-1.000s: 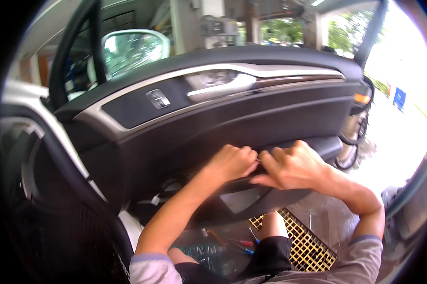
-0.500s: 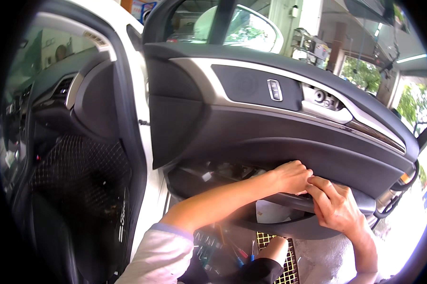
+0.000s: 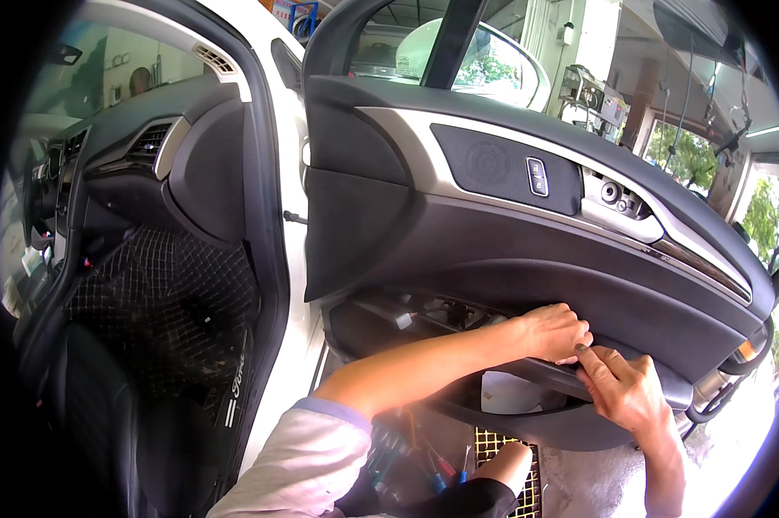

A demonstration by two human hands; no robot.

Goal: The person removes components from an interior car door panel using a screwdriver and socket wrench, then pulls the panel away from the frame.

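The car door panel (image 3: 510,237) stands open across the view's centre and right, its lower pocket (image 3: 579,427) jutting out beneath. The left hand (image 3: 555,332) and right hand (image 3: 623,384) meet at the pocket's upper edge, toward 4 o'clock in the view. Both sets of fingers are curled, tips close together; I cannot tell whether they grip anything.

A second ago the hands showed near the view's middle; the view has swung since, but they remain along that same edge. The left forearm now lies flatter across the view, and the right one rises more steeply. Compared with half a second ago, little differs beyond a slight shift of view.

From the hands, a white sheet (image 3: 510,393) lies in the pocket at 8 o'clock and a small white piece (image 3: 404,320) at 9, both as half a second ago. The door handle (image 3: 623,211) is at 12. Beyond, toward 7 and 8, are a blue-handled tool (image 3: 464,474) and yellow grating (image 3: 493,442). Far out at 9, the black seat (image 3: 96,388) shows plainly; a second ago that side was mostly dark.
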